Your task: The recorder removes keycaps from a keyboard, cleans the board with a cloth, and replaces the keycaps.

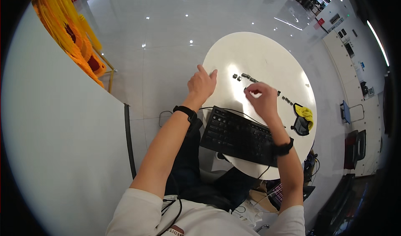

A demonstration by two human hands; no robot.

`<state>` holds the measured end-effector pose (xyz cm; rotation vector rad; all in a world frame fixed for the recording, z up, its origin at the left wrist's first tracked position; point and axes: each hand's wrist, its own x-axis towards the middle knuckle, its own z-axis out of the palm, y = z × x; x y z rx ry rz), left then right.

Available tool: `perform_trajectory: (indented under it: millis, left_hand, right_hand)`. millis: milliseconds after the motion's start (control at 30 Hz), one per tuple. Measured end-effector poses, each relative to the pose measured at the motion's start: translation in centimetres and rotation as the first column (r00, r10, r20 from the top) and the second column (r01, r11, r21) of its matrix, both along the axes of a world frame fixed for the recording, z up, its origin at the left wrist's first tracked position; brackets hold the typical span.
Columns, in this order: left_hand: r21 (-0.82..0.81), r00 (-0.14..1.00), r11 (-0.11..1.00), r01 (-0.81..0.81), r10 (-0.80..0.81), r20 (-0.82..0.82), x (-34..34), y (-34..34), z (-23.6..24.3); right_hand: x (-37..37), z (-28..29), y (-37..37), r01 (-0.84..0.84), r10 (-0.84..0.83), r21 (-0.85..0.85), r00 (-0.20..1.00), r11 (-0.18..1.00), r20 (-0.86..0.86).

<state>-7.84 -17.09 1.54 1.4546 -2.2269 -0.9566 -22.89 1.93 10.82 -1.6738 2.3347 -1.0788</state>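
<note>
A black keyboard [234, 133] lies slanted along the near side of the round white table [255, 46]. Above it on the tabletop, small dark keycaps [246, 76] form a broken diagonal line. My left hand [201, 83] is at the table's left edge, index finger and thumb apart, other fingers curled, nothing visible in it. My right hand [263, 98] is over the table just above the keyboard, thumb and index pinched beside a tiny dark piece I cannot make out clearly; part of the keycap line is hidden behind it.
A yellow cloth [306, 112] with a dark pad lies at the table's right. A white panel [62, 123] stands on my left, orange-yellow fluffy items [77, 44] beside it. A laptop [275, 194] with other clutter is below the table at right; a chair [354, 148] stands farther right.
</note>
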Motion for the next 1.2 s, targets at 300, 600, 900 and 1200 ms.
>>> perform_trajectory:
  millis: [300,600,900,1200]
  left_hand:
    - [0.000,1.000,1.000,0.012,-0.012,-0.002,0.1,0.1,-0.1]
    - [0.011,0.999,1.000,-0.005,0.006,-0.043,-0.1,0.0,-0.3]
    - [-0.032,1.000,0.999,-0.006,0.006,-0.002,0.0,0.2,-0.3]
    - [-0.049,0.999,0.998,-0.034,0.032,-0.042,0.1,0.1,-0.8]
  right_hand:
    - [-5.8,-6.0,-4.2,-0.006,0.021,0.119,0.993,0.993,-0.118]
    - [-5.7,-6.0,-4.9,-0.013,0.020,0.073,0.994,0.997,-0.104]
    - [4.2,3.7,3.3,-0.240,0.244,0.323,0.969,0.915,0.031]
    - [7.6,-1.3,5.4,-0.242,0.296,0.267,0.937,0.933,-0.186]
